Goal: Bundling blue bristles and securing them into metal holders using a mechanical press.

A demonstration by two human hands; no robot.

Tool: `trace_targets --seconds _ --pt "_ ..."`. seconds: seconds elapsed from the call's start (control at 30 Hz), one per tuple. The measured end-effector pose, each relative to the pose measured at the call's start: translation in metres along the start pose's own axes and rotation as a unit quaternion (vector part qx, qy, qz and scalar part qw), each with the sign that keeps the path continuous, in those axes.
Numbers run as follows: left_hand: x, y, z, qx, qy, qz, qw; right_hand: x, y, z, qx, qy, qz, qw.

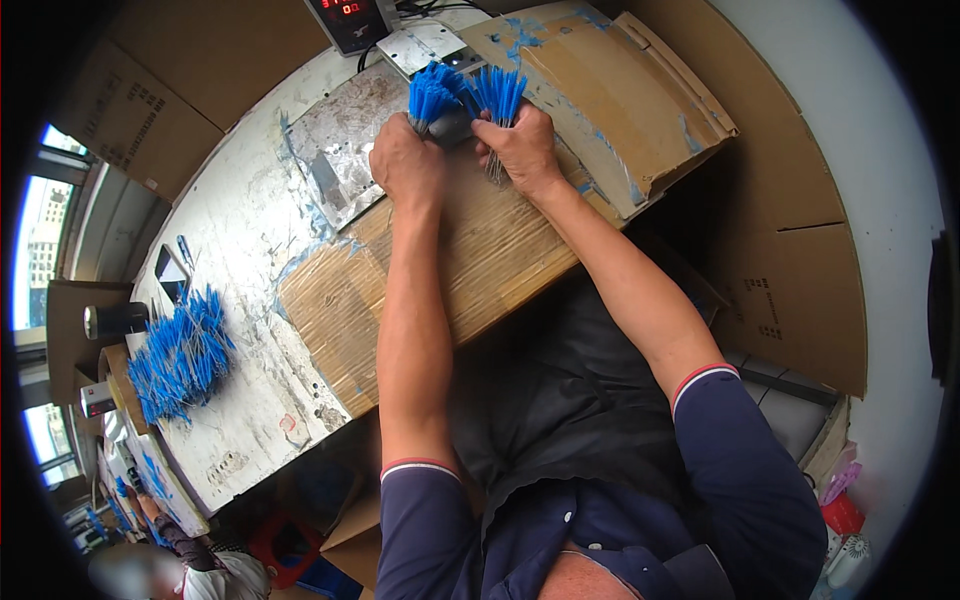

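Note:
My left hand (407, 165) is closed around a thick bundle of blue-sleeved thin wire pieces (433, 92), their blue ends pointing up and away from me. To its right, my right hand (527, 150) grips a second, looser bundle of blue-sleeved wire pieces (498, 92), with bare metal ends hanging below the fingers. Both bundles are side by side, nearly touching, in front of a grey rounded part (452, 127) that they partly hide. A large heap of the same blue-sleeved wires (180, 355) lies at the left of the worktable.
Taped cardboard (340, 290) covers the table's near edge, beside a metal plate (345, 140). A device with a red display (350, 22) stands at the back. A cardboard box (610, 90) is at right. Farther left lie a phone (171, 270) and a dark cup (115, 320). A co-worker (215, 575) sits lower left.

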State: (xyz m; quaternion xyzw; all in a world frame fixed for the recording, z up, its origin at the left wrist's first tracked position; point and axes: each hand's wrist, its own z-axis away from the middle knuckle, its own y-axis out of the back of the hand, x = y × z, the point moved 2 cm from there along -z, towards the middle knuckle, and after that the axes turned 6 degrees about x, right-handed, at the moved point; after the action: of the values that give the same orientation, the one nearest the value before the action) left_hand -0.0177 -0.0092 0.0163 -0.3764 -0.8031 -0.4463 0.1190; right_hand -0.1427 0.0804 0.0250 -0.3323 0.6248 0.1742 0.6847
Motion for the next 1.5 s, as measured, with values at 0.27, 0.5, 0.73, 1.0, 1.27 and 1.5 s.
trace_targets --seconds 0.27,0.5,0.73,1.0,1.27,1.5 --pt "-0.008 0.002 -0.002 0.084 0.077 0.071 0.991 0.0 -0.008 -0.014 -0.047 -0.041 0.027 0.998" --pt "-0.011 0.006 -0.002 0.115 0.097 0.086 0.985 0.0 -0.012 -0.008 -0.042 -0.055 0.003 0.998" --pt "-0.017 0.006 -0.003 0.11 0.134 0.065 0.983 0.0 -0.015 -0.016 -0.023 -0.063 0.058 0.996" --pt "-0.015 0.003 -0.003 0.11 0.111 0.09 0.984 0.004 -0.024 -0.026 0.02 -0.039 0.094 0.995" --pt "-0.009 0.003 -0.002 0.052 0.07 0.082 0.993 0.004 -0.022 -0.026 -0.003 -0.035 0.016 0.999" --pt "-0.002 0.004 -0.001 -0.008 0.035 0.063 0.997 0.003 -0.005 -0.022 -0.055 -0.116 -0.107 0.986"
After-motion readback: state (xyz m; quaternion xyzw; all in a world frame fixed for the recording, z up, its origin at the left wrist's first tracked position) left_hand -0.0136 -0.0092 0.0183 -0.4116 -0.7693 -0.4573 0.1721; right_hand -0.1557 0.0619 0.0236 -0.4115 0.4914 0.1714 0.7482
